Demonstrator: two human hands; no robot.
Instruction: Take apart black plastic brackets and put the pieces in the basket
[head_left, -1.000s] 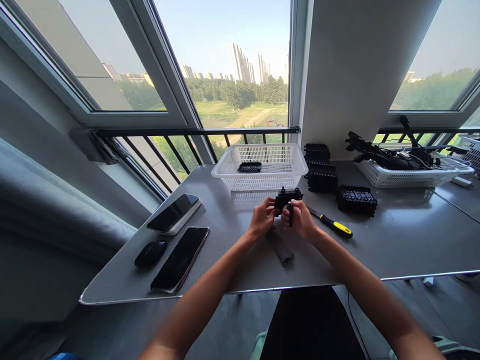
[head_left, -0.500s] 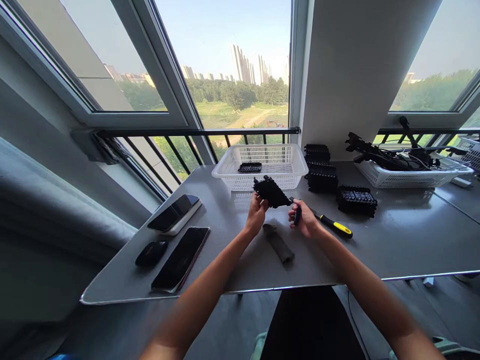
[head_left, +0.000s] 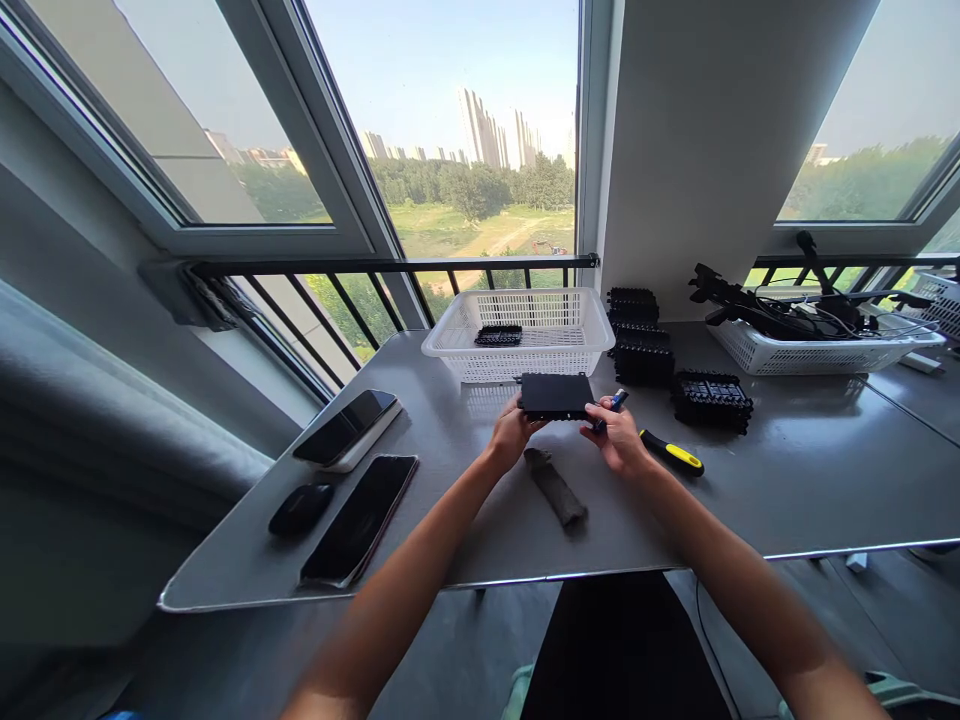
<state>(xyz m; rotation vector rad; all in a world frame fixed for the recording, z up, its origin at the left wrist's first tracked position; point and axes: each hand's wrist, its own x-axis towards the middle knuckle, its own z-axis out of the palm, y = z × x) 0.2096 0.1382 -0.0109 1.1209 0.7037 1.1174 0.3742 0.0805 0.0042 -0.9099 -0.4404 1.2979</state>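
flat black plastic module (head_left: 556, 396), likely stiff and light: hold by edges. left hand (head_left: 512, 436) fingers closed on left edge; right hand (head_left: 621, 440) fingers pinching small blue tool (head_left: 616, 402).

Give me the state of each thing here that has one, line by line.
black plate, held level above the table in the left hand, the right hand at its other edge.
blue-tipped tool, gripped in the right hand.
screwdriver, lying on the table, untouched.
white basket, upright, one black part inside.
phone, screen dark.
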